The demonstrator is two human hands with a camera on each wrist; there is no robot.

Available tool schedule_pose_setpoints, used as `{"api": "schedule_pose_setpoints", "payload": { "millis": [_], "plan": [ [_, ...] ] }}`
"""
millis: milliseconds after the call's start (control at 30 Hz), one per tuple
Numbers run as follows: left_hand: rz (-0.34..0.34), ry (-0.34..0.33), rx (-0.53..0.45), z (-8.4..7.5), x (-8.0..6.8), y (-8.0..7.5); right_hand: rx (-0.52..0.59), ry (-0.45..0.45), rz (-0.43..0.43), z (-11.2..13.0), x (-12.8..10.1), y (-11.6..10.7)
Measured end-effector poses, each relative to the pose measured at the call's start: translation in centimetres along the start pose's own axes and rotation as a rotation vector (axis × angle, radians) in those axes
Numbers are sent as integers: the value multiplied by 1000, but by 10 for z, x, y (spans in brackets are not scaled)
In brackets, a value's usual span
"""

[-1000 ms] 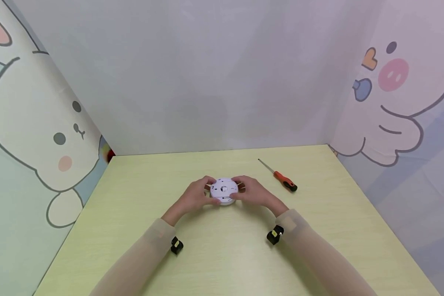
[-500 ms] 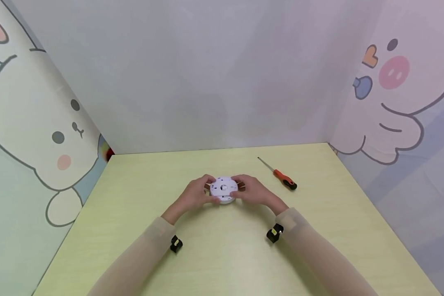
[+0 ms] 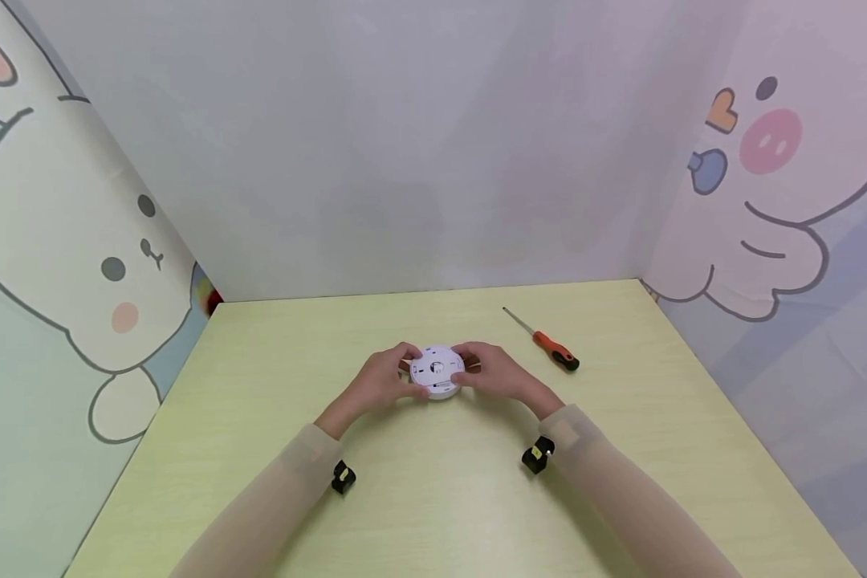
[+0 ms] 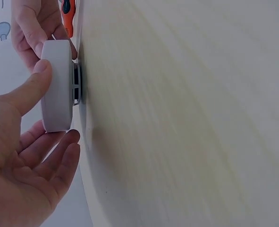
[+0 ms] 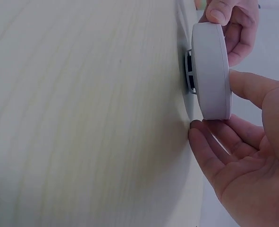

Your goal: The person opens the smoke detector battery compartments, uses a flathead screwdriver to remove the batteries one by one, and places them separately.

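Note:
A round white smoke detector lies between both hands at the middle of the table, its flat marked face with a central hole turned up. In the left wrist view the smoke detector shows a smooth side wall and a slotted dome facing the tabletop. My left hand grips its left edge, thumb on the near rim and fingers around the far side. On the opposite edge my right hand holds it likewise, thumb at the top face's near right. In the right wrist view, fingertips of the right hand sit under the rim.
A screwdriver with an orange and black handle lies right of the hands, tip pointing back left. The pale wooden table ends at a plain grey wall. Panels with cartoon animals stand on both sides.
The markings and the edge line on the smoke detector's top face have turned slightly. Both hands keep nearly the same place and grip. The screwdriver has not moved.

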State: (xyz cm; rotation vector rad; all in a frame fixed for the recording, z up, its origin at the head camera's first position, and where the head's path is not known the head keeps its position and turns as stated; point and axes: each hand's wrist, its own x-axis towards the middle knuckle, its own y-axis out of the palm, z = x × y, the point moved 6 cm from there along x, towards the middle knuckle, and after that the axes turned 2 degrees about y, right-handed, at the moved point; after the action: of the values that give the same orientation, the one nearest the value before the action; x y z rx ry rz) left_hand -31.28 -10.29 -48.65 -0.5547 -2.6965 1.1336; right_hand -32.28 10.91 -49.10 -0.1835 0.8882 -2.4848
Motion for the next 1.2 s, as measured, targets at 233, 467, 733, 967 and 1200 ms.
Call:
{"api": "schedule_pose_setpoints", "payload": {
  "millis": [233, 467, 733, 967, 1200],
  "plan": [
    [1, 14, -1, 1, 0, 0, -8, 2, 10, 0, 0, 1],
    [-4, 12, -5, -1, -1, -1, -31, 3, 18, 1, 0, 0],
    [-13, 20, 8, -3, -1, -1, -41, -12, 24, 2, 0, -1],
    [-22, 11, 9, -3, -2, -1, -40, 5, 31, 2, 0, -1],
    [-35, 13, 8, -3, -3, -1, -38, 2, 31, 3, -1, -1]
  ]
}}
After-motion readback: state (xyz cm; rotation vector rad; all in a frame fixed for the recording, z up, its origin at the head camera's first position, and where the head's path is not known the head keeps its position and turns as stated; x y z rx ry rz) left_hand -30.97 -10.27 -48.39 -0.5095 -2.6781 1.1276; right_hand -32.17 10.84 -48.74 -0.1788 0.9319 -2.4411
